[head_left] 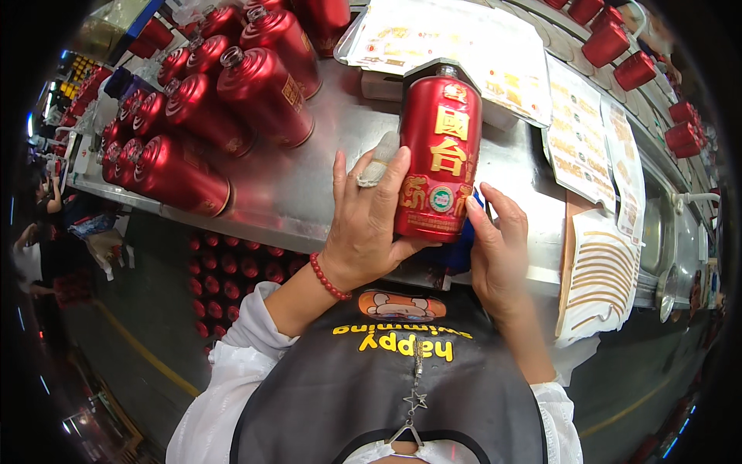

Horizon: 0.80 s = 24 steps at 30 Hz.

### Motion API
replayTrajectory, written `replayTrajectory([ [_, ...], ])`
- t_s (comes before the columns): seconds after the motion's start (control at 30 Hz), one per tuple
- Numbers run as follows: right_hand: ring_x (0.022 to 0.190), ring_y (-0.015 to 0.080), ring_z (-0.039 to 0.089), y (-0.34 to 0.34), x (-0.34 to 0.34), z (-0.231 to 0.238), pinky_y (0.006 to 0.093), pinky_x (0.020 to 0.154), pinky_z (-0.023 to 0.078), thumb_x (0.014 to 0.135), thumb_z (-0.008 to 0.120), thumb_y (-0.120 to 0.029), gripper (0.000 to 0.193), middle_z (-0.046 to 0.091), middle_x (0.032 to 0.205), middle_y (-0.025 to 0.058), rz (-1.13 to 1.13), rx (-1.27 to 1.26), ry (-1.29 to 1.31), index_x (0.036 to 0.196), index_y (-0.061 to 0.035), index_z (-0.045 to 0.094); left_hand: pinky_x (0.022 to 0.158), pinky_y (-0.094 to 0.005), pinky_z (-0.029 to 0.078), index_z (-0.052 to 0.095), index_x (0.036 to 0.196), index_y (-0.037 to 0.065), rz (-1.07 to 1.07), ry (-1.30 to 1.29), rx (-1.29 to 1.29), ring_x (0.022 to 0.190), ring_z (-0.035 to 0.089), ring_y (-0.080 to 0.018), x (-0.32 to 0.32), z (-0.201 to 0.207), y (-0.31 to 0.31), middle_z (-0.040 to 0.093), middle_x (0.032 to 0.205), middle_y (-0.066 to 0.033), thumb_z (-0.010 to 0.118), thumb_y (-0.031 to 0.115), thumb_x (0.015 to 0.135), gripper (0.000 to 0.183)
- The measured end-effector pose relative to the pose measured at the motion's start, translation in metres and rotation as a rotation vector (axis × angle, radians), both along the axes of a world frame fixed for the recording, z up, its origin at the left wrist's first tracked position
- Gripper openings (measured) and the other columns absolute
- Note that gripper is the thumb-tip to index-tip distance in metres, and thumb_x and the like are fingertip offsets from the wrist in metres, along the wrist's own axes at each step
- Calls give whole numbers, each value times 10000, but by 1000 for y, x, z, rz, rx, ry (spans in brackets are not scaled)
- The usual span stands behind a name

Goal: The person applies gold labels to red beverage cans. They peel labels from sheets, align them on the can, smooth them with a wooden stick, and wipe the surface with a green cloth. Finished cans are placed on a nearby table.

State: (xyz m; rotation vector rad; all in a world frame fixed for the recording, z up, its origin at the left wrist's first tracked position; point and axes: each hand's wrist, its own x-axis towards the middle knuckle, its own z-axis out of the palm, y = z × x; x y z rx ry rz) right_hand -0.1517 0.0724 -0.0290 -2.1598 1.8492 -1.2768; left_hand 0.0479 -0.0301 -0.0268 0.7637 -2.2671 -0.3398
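Note:
A glossy red bottle (439,166) with gold lettering and a round green-and-white emblem leans back before me, its clear neck uncovered. My left hand (367,209) is closed on its lower left side, the thumb along the side edge. A greyish-white wrap (376,164) covers one finger of that hand. At the bottle's lower right, my right hand (498,243) touches the edge with its thumb tip; the index finger is raised apart, and I make out nothing held in it. Behind the bottle is a dark angular support (411,71), with a blue part (461,251) low down.
Several red bottles (267,97) stand at the left of the metal table (340,127). White label sheets (495,39) lie behind the support; more sheets (599,271) hang over the right edge. Other red bottles (232,282) are below the table. A line of red cups (605,42) runs at far right.

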Motion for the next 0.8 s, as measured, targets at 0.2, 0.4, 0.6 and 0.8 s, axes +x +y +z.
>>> replayTrajectory([
  [0.2, 1199, 375, 545, -3, -4, 10, 439, 1016, 455, 747, 586, 169, 563, 552, 1342, 210, -32, -13, -50, 1260, -50, 662, 1151, -677, 126, 287, 1526, -29, 3, 11, 89, 1366, 373, -453, 1, -1, 1, 474, 1445, -212, 749, 618, 770, 1097],
  [0.4, 1264, 312, 547, -19, -13, 16, 362, 937, 514, 825, 580, 177, 583, 504, 1426, 172, -50, 11, -130, 1327, -116, 635, 1153, -672, 114, 277, 1524, -56, 16, -43, 61, 1387, 355, -444, 5, -10, -1, 450, 1471, -225, 655, 666, 835, 1068],
  [0.6, 1240, 285, 544, -28, -16, 28, 310, 793, 488, 745, 674, 179, 484, 533, 1393, 142, 23, -72, 27, 1112, -134, 716, 1156, -667, 102, 270, 1522, -75, 11, -90, 80, 1399, 343, -438, 6, -12, -2, 438, 1487, -224, 582, 707, 862, 1069],
  [0.8, 1221, 281, 553, -29, -21, 37, 319, 776, 484, 664, 703, 179, 349, 561, 1329, 136, 23, -94, 69, 889, -86, 671, 1159, -663, 91, 261, 1527, -72, -3, -77, 97, 1409, 325, -442, 7, -15, -3, 433, 1491, -229, 571, 707, 871, 1064],
])
